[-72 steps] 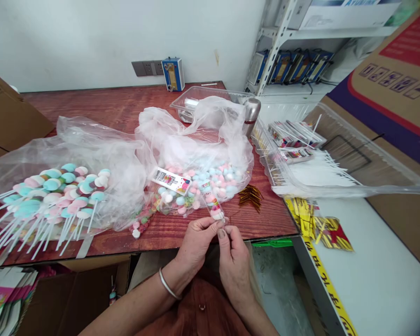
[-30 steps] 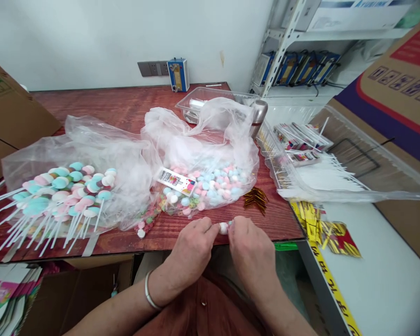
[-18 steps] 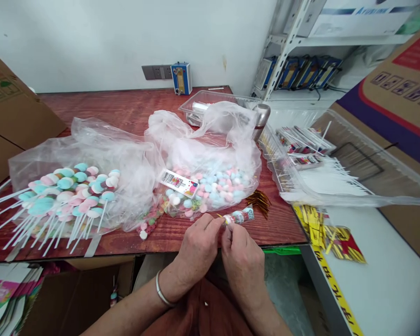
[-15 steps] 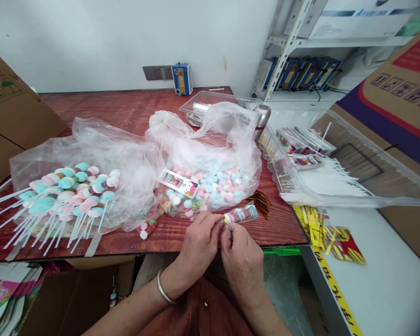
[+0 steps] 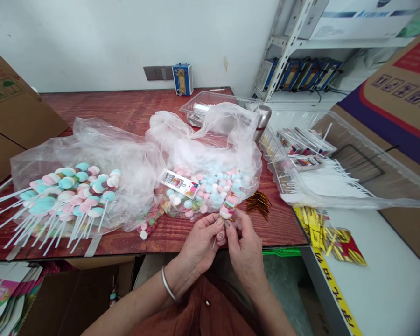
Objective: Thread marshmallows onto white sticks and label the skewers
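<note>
My left hand [image 5: 203, 240] pinches the white stick of a wrapped marshmallow lollipop [image 5: 228, 205], just under its clear printed bag. The lollipop points up and away, leaning slightly right. My right hand [image 5: 245, 242] has thumb and fingers closed at the neck of the bag, where a bit of gold twist tie [image 5: 234, 213] shows. Behind the lollipop lies a clear bag of loose pink, blue and white marshmallows [image 5: 215, 184] with a printed label card [image 5: 179, 183] on it. A bundle of gold twist ties [image 5: 259, 204] rests to the right.
At left, unwrapped marshmallow lollipops [image 5: 70, 191] are heaped on a plastic bag. A clear tray [image 5: 283, 196] with white sticks and printed packets stands right. Behind are a steel flask [image 5: 263, 120] and a blue box [image 5: 182, 80]. Cardboard boxes [image 5: 17, 107] flank the table.
The lollipop has swung from pointing right to pointing up and away. My left hand has turned so its fingers show more, and my right fingers have shifted around the bag's neck.
</note>
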Demonstrator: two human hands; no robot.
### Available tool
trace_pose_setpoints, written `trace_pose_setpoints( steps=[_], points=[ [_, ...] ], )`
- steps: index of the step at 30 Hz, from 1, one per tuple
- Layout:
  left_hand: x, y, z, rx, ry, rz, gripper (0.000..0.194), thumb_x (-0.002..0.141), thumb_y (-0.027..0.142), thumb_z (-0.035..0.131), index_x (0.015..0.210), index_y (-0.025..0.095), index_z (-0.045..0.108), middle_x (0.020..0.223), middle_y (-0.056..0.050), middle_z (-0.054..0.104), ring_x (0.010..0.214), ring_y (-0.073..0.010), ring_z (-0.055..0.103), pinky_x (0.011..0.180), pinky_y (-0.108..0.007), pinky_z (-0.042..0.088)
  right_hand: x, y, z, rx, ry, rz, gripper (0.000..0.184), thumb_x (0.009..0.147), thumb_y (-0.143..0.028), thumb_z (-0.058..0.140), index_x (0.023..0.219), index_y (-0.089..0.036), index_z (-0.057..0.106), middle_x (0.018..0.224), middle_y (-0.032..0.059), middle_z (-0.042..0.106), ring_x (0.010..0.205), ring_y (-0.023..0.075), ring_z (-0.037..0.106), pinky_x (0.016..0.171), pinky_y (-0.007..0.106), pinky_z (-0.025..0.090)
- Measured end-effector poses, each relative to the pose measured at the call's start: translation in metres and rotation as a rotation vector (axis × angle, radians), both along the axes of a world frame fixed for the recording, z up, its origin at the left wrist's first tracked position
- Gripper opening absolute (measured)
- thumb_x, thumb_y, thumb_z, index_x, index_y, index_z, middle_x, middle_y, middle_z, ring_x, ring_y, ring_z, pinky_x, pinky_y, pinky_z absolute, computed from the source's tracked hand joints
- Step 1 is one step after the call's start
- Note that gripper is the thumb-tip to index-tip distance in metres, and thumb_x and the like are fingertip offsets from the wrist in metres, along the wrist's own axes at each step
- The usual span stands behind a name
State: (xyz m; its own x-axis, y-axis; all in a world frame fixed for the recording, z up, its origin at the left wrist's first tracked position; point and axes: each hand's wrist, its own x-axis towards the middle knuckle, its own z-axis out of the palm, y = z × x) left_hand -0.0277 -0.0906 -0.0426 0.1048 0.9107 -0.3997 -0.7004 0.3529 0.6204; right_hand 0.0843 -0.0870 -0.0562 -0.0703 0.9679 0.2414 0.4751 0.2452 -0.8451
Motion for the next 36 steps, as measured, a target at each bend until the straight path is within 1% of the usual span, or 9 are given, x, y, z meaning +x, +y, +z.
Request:
trace_pose_setpoints(
  steps=[2,4,8,11,18,23,29,32,36],
  points=[
    [-0.001,-0.002,-0.004,0.087,0.191,-0.006,0.025,0.079,0.035,0.073,0.084,0.014,0.06,0.062,0.005,0.046,0.052,-0.0055,0.036,0.051,-0.018,0.032,0.002,0.0,-0.002,0.143,-0.143,0.004,0.017,0.099,-0.024,0.045,0.091,-0.019,0.059,0.075,0.0013,0.067,0.065,0.0153,0.063,0.06,0.025,0.046],
    [-0.004,-0.005,-0.007,0.264,0.583,0.023,0.017,0.089,0.033,0.06,0.09,0.016,0.061,0.069,0.001,0.054,0.06,-0.0104,0.047,0.058,-0.022,0.041,0.003,-0.002,-0.004,0.317,-0.323,-0.025,0.025,0.101,-0.023,0.042,0.081,-0.019,0.056,0.069,0.0016,0.062,0.061,0.0154,0.058,0.058,0.027,0.041],
    [-0.01,-0.008,-0.01,0.622,1.24,0.096,0.02,0.095,0.023,0.046,0.107,0.019,0.062,0.098,-0.007,0.066,0.091,-0.0187,0.06,0.083,-0.032,0.047,0.004,-0.004,-0.004,0.554,-0.594,-0.022,0.015,0.1,-0.015,0.046,0.092,-0.016,0.059,0.071,0.004,0.063,0.065,0.0177,0.057,0.064,0.03,0.041],
    [-0.01,-0.007,-0.007,0.555,1.228,0.077,0.018,0.096,0.023,0.044,0.096,0.018,0.062,0.086,-0.004,0.065,0.079,-0.0159,0.06,0.075,-0.028,0.047,0.003,-0.005,-0.004,0.612,-0.62,-0.053,0.01,0.098,-0.016,0.052,0.104,-0.014,0.059,0.077,0.0059,0.067,0.068,0.018,0.06,0.066,0.031,0.043],
    [-0.001,-0.004,0.0,0.262,0.729,0.015,0.021,0.093,0.037,0.053,0.085,0.018,0.056,0.058,0.006,0.049,0.047,-0.0095,0.044,0.046,-0.021,0.037,0.0,-0.005,-0.01,0.651,-0.532,-0.088,0.02,0.094,-0.014,0.059,0.114,-0.015,0.06,0.096,0.0119,0.073,0.085,0.0215,0.068,0.077,0.033,0.05],
    [-0.001,-0.004,-0.004,0.313,0.697,0.054,0.017,0.092,0.034,0.057,0.089,0.017,0.062,0.069,0.002,0.059,0.062,-0.0117,0.055,0.061,-0.023,0.047,-0.003,-0.005,0.001,0.46,-0.318,-0.114,0.012,0.096,-0.017,0.052,0.098,-0.018,0.064,0.08,0.0055,0.068,0.073,0.0171,0.063,0.069,0.029,0.048],
    [-0.017,-0.003,0.001,0.629,0.629,-0.051,0.016,0.089,0.019,0.06,0.096,0.022,0.073,0.126,-0.008,0.063,0.121,-0.023,0.056,0.107,-0.043,0.042,0.01,-0.01,0.021,-0.158,0.279,0.097,0.021,0.09,-0.031,0.058,0.072,-0.021,0.054,0.063,-0.0048,0.05,0.055,0.0113,0.044,0.052,0.022,0.039],
    [-0.029,-0.006,0.018,0.785,0.854,-0.26,0.029,0.091,0.012,0.053,0.089,0.027,0.078,0.143,-0.004,0.054,0.134,-0.0245,0.047,0.115,-0.05,0.033,0.025,-0.013,0.027,-0.304,0.377,0.151,0.025,0.088,-0.036,0.061,0.069,-0.02,0.054,0.062,-0.0039,0.05,0.057,0.012,0.046,0.053,0.022,0.04],
    [-0.032,-0.01,0.026,0.988,1.415,-0.329,0.043,0.089,0.003,0.049,0.091,0.034,0.078,0.141,-0.001,0.055,0.14,-0.026,0.038,0.117,-0.057,0.028,0.042,-0.018,0.037,-0.216,0.384,0.053,0.024,0.085,-0.035,0.065,0.069,-0.02,0.057,0.064,-0.0023,0.052,0.059,0.0126,0.047,0.054,0.021,0.039]
  ],
)
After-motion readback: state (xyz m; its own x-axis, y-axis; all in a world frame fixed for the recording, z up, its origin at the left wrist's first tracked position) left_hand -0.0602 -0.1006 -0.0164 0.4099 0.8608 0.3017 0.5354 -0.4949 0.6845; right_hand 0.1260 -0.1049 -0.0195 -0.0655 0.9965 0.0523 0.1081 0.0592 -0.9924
